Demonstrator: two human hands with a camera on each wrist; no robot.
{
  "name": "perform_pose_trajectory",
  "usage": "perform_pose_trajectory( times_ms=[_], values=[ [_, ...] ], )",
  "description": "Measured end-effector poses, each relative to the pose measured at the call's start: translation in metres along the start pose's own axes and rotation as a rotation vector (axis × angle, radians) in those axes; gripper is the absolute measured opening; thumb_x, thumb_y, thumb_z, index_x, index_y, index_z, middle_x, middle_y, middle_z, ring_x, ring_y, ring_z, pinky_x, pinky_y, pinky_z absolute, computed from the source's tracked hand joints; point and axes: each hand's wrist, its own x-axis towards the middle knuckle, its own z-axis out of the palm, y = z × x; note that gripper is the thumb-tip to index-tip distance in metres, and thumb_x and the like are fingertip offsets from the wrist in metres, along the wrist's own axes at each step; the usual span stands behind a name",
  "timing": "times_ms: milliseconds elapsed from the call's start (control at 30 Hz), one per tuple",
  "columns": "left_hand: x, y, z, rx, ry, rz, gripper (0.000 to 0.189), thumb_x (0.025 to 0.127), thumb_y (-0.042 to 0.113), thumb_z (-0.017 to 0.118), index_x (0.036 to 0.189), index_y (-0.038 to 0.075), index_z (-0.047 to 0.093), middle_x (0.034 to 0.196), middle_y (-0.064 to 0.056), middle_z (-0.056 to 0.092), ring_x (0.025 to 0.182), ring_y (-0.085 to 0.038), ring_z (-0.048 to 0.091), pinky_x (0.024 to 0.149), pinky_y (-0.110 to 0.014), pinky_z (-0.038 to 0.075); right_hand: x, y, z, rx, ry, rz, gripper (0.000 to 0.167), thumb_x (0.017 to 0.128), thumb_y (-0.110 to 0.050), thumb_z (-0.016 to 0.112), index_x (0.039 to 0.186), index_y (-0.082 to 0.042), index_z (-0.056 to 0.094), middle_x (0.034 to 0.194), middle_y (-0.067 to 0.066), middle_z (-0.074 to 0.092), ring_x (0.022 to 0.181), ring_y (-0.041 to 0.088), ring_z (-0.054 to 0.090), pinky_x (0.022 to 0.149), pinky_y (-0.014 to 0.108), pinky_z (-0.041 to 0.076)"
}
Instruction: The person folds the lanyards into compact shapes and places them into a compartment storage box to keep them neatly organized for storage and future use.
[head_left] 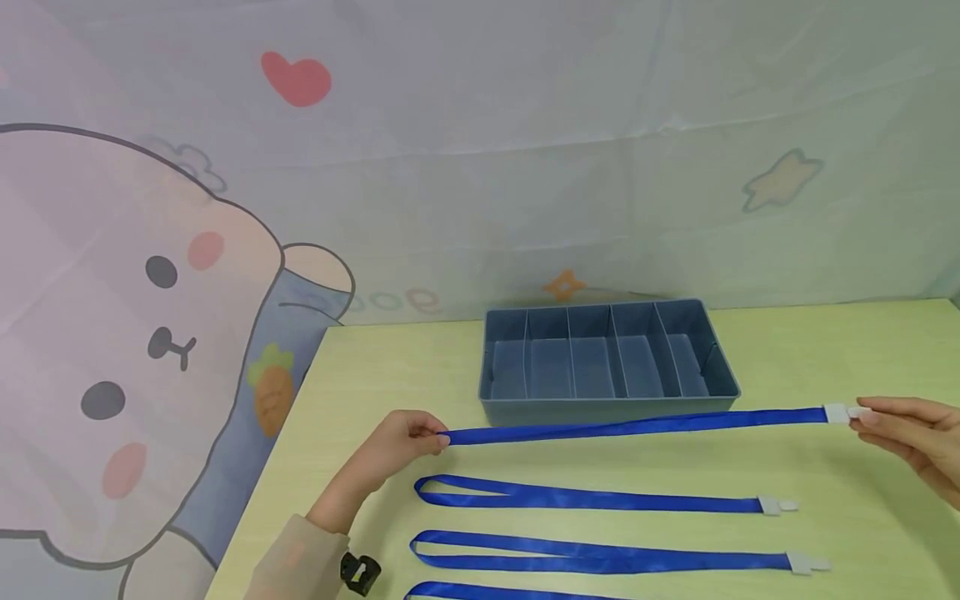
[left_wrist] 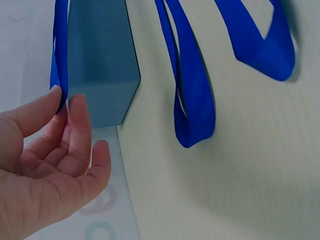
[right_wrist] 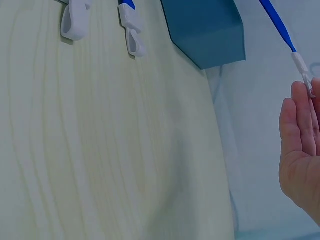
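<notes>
A blue lanyard (head_left: pixel 637 427) is stretched between my two hands, just in front of the divided box. At its looped end, my left hand (head_left: pixel 408 442) pinches the strap between thumb and forefinger; the left wrist view shows the other fingers loosely bent. My right hand (head_left: pixel 911 437) pinches the white plastic clip (head_left: pixel 836 413) at the other end. Nearer to me, a second lanyard (head_left: pixel 600 500) and a third lanyard (head_left: pixel 600 557) lie side by side on the table, loops to the left and clips to the right. Part of another lanyard (head_left: pixel 480 590) shows at the bottom edge.
The blue-grey box (head_left: pixel 607 410) with several compartments stands at the back of the pale yellow table (head_left: pixel 405 367). Behind the table hangs a cloth (head_left: pixel 480 200) printed with a cartoon bear. A black band with a small mount (head_left: pixel 361 573) sits by my left sleeve.
</notes>
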Motion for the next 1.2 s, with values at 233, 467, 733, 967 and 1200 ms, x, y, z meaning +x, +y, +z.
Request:
perform_pose_trajectory(
  times_ms=[233, 467, 733, 967, 1200],
  values=[
    [-0.002, 0.010, -0.004, -0.125, 0.110, 0.000, 0.018, 0.089, 0.009, 0.063, 0.101, -0.005, 0.064, 0.088, -0.015, 0.066, 0.083, -0.029, 0.062, 0.085, -0.046, 0.049, 0.005, 0.006, -0.031, -0.159, 0.031, -0.031, 0.036, 0.091, 0.021, 0.034, 0.118, 0.012, 0.056, 0.104, 0.013, 0.068, 0.090, 0.020, 0.067, 0.072, 0.031, 0.052],
    [-0.002, 0.022, -0.008, -0.189, 0.197, -0.006, 0.020, 0.088, 0.009, 0.064, 0.103, -0.004, 0.066, 0.088, -0.010, 0.068, 0.084, -0.025, 0.064, 0.088, -0.044, 0.048, 0.012, -0.018, 0.004, -0.147, 0.011, -0.102, 0.037, 0.090, 0.021, 0.037, 0.111, 0.007, 0.064, 0.096, 0.009, 0.071, 0.085, 0.018, 0.068, 0.071, 0.025, 0.053],
    [-0.001, 0.041, -0.010, -0.225, 0.215, -0.018, 0.022, 0.088, 0.012, 0.065, 0.105, -0.002, 0.066, 0.084, -0.003, 0.068, 0.081, -0.018, 0.064, 0.091, -0.041, 0.046, 0.016, -0.056, 0.060, -0.214, 0.111, -0.073, 0.028, 0.090, 0.010, 0.050, 0.103, -0.003, 0.070, 0.091, 0.003, 0.071, 0.079, 0.009, 0.068, 0.070, 0.016, 0.052],
    [0.000, 0.058, -0.012, -0.269, 0.191, 0.014, 0.024, 0.088, 0.012, 0.064, 0.107, -0.003, 0.064, 0.086, -0.004, 0.067, 0.082, -0.019, 0.065, 0.089, -0.039, 0.049, 0.027, -0.068, 0.064, -0.457, 0.182, -0.054, 0.025, 0.090, 0.002, 0.057, 0.102, -0.014, 0.071, 0.088, -0.007, 0.071, 0.074, 0.003, 0.067, 0.065, 0.011, 0.050],
    [-0.001, 0.075, -0.009, -0.314, 0.186, 0.033, 0.024, 0.088, 0.009, 0.064, 0.108, -0.005, 0.064, 0.092, -0.009, 0.067, 0.085, -0.024, 0.066, 0.087, -0.038, 0.050, 0.036, -0.085, 0.084, -0.765, 0.264, -0.031, 0.029, 0.091, -0.003, 0.058, 0.098, -0.030, 0.069, 0.082, -0.022, 0.066, 0.069, -0.006, 0.064, 0.060, 0.007, 0.048]
  ],
)
